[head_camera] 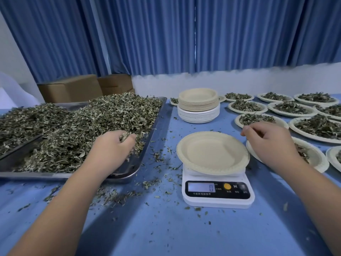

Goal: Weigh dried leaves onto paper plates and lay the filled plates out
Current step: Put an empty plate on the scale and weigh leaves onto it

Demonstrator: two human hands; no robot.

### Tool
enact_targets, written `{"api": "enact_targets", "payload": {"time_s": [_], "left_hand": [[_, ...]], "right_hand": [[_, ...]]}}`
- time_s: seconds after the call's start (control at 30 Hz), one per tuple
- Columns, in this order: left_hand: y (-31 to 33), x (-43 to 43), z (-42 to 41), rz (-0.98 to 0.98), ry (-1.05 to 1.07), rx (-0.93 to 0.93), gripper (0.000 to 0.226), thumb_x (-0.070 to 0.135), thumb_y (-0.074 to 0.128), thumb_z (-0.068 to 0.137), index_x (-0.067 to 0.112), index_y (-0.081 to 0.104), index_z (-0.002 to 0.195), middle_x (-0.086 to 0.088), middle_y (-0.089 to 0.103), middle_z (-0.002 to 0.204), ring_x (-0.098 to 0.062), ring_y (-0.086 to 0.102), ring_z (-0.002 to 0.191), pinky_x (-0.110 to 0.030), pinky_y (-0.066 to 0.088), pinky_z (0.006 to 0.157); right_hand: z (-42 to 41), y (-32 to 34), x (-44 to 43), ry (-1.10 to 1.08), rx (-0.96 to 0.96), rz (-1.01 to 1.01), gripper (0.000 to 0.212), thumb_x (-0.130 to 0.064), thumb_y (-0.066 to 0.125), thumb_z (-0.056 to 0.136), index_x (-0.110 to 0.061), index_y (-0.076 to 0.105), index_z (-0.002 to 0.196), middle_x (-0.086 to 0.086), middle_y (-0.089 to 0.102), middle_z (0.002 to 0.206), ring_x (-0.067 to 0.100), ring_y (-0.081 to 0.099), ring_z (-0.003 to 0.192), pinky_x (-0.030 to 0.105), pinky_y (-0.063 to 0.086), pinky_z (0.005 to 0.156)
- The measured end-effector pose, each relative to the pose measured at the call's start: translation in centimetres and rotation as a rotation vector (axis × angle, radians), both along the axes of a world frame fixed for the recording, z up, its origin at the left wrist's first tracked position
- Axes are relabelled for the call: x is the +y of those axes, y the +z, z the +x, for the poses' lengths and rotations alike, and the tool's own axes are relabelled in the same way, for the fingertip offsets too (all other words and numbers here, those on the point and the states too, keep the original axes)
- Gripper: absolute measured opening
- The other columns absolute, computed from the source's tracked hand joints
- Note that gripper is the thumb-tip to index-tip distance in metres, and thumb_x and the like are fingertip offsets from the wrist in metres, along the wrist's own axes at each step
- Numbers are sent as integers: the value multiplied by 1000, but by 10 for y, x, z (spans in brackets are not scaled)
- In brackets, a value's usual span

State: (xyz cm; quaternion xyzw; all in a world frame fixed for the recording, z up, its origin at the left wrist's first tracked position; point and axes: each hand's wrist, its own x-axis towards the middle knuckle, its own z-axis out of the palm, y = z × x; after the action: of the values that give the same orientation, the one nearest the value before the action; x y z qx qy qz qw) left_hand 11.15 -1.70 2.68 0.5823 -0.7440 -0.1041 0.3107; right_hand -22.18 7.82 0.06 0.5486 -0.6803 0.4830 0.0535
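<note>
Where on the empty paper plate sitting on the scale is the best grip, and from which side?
Its right rim, approached from the right: the paper plate overhangs the scale there, leaving room for fingers beneath, and the right hand hovers nearby while the left hand grips dried leaves.

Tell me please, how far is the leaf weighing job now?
Done: roughly ten filled plates lie at the right. In hand: an empty plate sits on the scale, which reads 0; the left hand grips dried leaves in the tray; the right hand hovers beside the plate, holding nothing. Left: the tray is heaped and a tall stack of unused plates waits, so much remains.
</note>
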Motion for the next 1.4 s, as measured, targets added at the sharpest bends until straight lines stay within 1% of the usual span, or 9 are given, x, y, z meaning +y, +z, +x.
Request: {"api": "enact_targets", "payload": {"time_s": [0.27, 0.5, 0.7, 0.8, 0.9, 1.0, 1.1, 1.2, 1.4], "left_hand": [[28, 15, -104, -185, -291, 98, 36, 40, 46, 98, 14, 60, 77, 1, 61, 63, -6, 48, 46, -26, 38, 48], [11, 17, -163, -97, -530, -310, 35, 56, 44, 95, 23, 44, 82, 9, 49, 82, -17, 49, 76, -31, 29, 54], [3, 13, -150, -4, -720, -364, 57, 70, 53, 81, 36, 49, 127, 16, 50, 128, -10, 46, 119, -39, 39, 98], [9, 16, -144, 3, -788, -236, 66, 78, 43, 77, 40, 47, 131, 19, 46, 134, -7, 43, 125, -37, 35, 105], [19, 5, -132, -76, -740, -112, 62, 78, 36, 82, 35, 54, 125, 19, 51, 119, -1, 50, 108, -24, 37, 89], [26, -29, -114, -170, -578, -87, 31, 50, 45, 94, 30, 63, 110, 23, 54, 97, 8, 51, 88, -11, 34, 71], [25, -74, -92, -179, -329, -113, 22, 22, 48, 96, 24, 68, 107, 8, 63, 104, -4, 55, 78, -19, 40, 63], [20, -113, -70, -108, -148, -323, 30, 14, 45, 94, 20, 64, 116, -5, 54, 126, -23, 59, 96, -38, 51, 83], [4, -158, -49, -60, -23, -869, 61, 33, 58, 88, 34, 36, 145, -8, 26, 153, -33, 35, 135, -50, 33, 107]], "right_hand": [[-2, -2, -1, 6, -3, -43, 25, -16, 56, 93, -11, 73, 76, -19, 60, 69, -13, 53, 67, 2, 32, 56], [-3, -4, -2, 3, 15, -35, 25, -18, 56, 92, -16, 71, 73, -19, 61, 72, -12, 53, 77, 2, 33, 60], [-3, -4, -3, 0, 36, -31, 23, -18, 57, 92, -16, 72, 74, -19, 61, 73, -14, 53, 79, 0, 33, 63], [-2, -4, -3, 5, 27, -16, 23, -18, 58, 92, -16, 73, 76, -19, 62, 75, -15, 52, 80, -1, 32, 64], [-1, -3, -3, -5, 31, -4, 23, -18, 57, 93, -14, 73, 76, -21, 62, 74, -18, 52, 75, -1, 32, 61], [0, -2, -2, -10, 27, 0, 24, -17, 56, 94, -14, 74, 77, -21, 61, 74, -17, 52, 69, 0, 33, 58], [0, -1, -2, -6, 28, 8, 24, -17, 55, 94, -13, 74, 79, -19, 63, 77, -15, 52, 66, 1, 33, 57], [0, 0, -3, -21, 42, 20, 24, -16, 55, 94, -9, 74, 81, -15, 64, 76, -12, 53, 67, 2, 33, 58], [-3, -2, -7, -31, 24, 29, 24, -18, 56, 94, -13, 74, 79, -19, 62, 75, -7, 54, 71, 4, 34, 59]]}}
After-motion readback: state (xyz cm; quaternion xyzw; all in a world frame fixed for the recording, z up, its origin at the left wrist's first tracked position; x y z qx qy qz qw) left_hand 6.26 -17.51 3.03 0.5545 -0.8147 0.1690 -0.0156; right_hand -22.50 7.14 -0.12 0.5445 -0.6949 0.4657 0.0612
